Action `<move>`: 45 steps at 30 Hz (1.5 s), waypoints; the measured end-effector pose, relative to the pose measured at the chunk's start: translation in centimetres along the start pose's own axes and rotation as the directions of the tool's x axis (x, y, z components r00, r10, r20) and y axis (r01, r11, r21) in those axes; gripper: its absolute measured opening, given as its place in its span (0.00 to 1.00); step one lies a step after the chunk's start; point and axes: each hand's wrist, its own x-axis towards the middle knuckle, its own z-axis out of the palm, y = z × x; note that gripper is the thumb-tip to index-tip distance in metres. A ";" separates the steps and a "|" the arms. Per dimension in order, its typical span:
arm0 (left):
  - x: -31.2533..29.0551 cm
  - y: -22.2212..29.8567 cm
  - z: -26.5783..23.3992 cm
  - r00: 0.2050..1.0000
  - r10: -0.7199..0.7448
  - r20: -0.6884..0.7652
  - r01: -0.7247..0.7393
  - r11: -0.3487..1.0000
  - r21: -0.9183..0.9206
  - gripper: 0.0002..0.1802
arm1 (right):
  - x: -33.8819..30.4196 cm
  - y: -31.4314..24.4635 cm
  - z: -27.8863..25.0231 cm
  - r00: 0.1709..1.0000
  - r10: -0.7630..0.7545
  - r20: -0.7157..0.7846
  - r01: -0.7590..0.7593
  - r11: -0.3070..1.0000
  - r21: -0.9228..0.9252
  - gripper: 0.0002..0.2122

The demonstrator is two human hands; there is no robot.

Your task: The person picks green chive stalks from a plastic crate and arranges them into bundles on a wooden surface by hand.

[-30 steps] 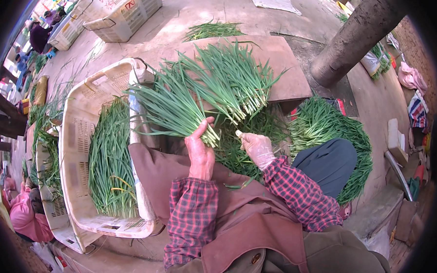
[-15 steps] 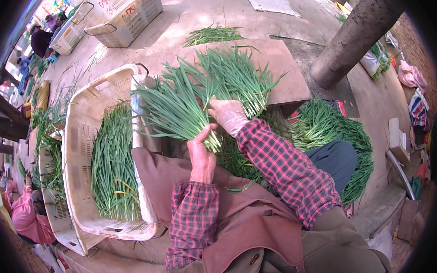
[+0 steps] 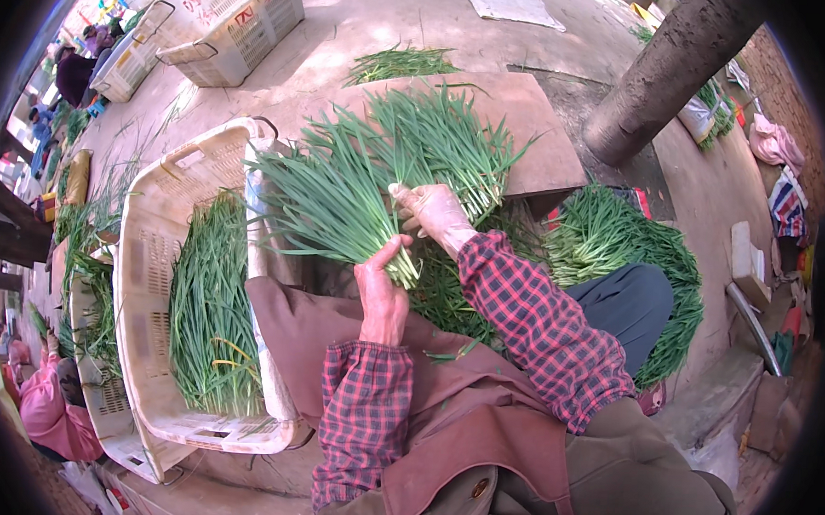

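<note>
My left hand is closed around the pale stalk ends of a bunch of garlic chives, whose green leaves fan out up and to the left. Just right of that bunch, my right hand, in a thin translucent glove, has its fingers curled together. Whatever may be pinched in them is too small to make out. Beyond my hands, a pile of chives lies on a brown board, stalks toward me. More loose chives are under my hands, partly hidden by my right forearm.
At my left stands a white plastic crate with chives inside. A large chive heap lies beside my right knee. A post rises at the far right. More crates and people are at the far left.
My right hand has drawn slightly away from the held bunch, its fingers more curled. My left hand keeps its hold on the chives, almost in place.
</note>
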 end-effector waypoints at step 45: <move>0.3 -0.1 -0.2 1.000 0.012 0.021 -0.010 0.998 -0.057 0.08 | -8.3 1.8 -2.5 0.874 -0.395 0.284 0.442 0.888 -0.124 0.27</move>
